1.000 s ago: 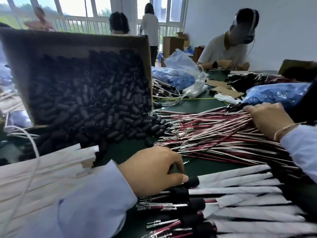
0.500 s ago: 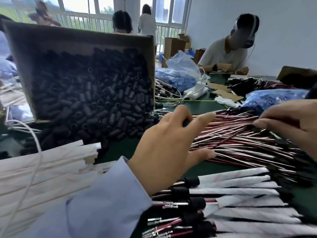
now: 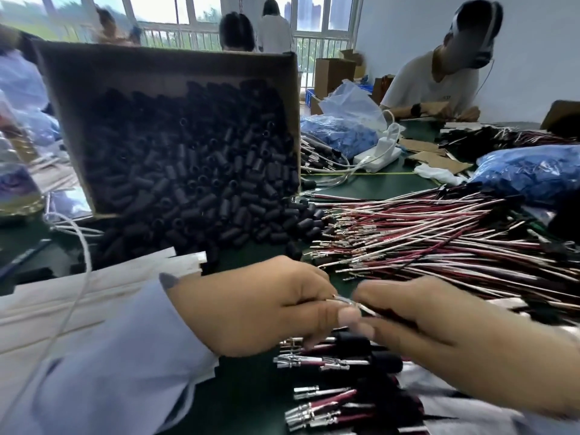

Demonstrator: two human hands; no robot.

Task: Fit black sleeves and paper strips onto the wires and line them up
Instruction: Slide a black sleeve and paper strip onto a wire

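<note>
Two hands over the table, a left hand [image 3: 260, 306] and a right hand [image 3: 439, 334], with one wire [image 3: 354, 304] between them. One cardboard box [image 3: 169, 70] of black sleeves [image 3: 194, 171] and one heap of wires [image 3: 439, 233] — both beyond counting. Two blue bags, a near bag [image 3: 533, 171] and a far bag [image 3: 339, 133]. One stack of paper strips [image 3: 78, 293]. Four others — one seated person [image 3: 433, 80], three people by the windows [image 3: 237, 32]

Room setting. Across the far side I see a row of tall windows [image 3: 163, 11] with white frames, bright with daylight and greenery outside, and a railing [image 3: 185, 37] below them. To the right stands a plain pale wall [image 3: 533, 58]. The work table [image 3: 376, 187] has a dark green top.
</note>
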